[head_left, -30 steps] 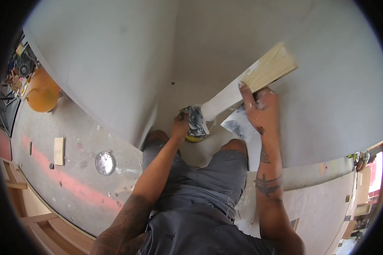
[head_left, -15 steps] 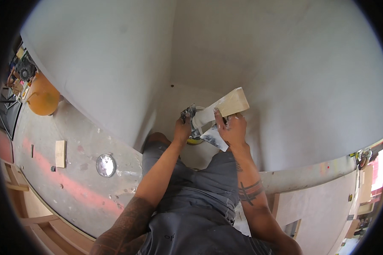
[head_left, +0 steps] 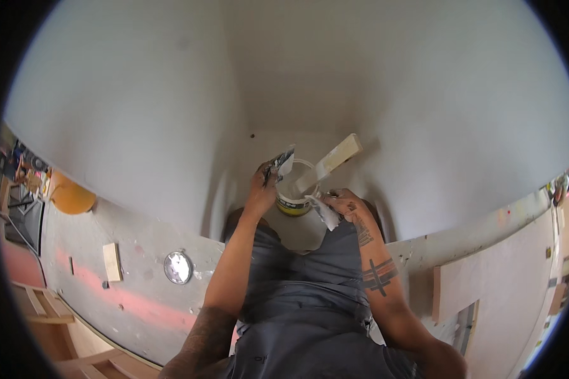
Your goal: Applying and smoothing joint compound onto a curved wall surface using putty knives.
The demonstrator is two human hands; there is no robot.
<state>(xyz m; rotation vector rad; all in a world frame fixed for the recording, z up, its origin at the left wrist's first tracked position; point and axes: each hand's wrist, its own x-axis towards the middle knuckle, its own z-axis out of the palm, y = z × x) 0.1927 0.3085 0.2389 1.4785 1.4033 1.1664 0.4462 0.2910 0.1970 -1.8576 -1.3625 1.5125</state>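
A white bucket (head_left: 293,208) with a yellow and black label stands on the pale surface between my knees. Out of it leans a wooden stick (head_left: 336,158), its lower part coated in white paste. My left hand (head_left: 261,188) grips a smeared putty knife (head_left: 286,163) at the bucket's left rim, blade pointing up. Close to the right rim, my right hand (head_left: 348,204) holds a second putty knife (head_left: 324,213), its whitened blade tilted down toward my lap. Fingers of both hands carry paste. The knife handles are mostly hidden by my hands.
Tall curved pale walls (head_left: 126,114) rise around the bucket on both sides. On the floor at left lie a round metal lid (head_left: 178,268) and a wooden block (head_left: 112,262). Farther left is an orange ball-like object (head_left: 73,194). A plywood panel (head_left: 499,271) lies at right.
My right hand has let go of the wooden stick and drawn back toward me with its putty knife. The stick now rests in the bucket. My left hand has shifted slightly left.
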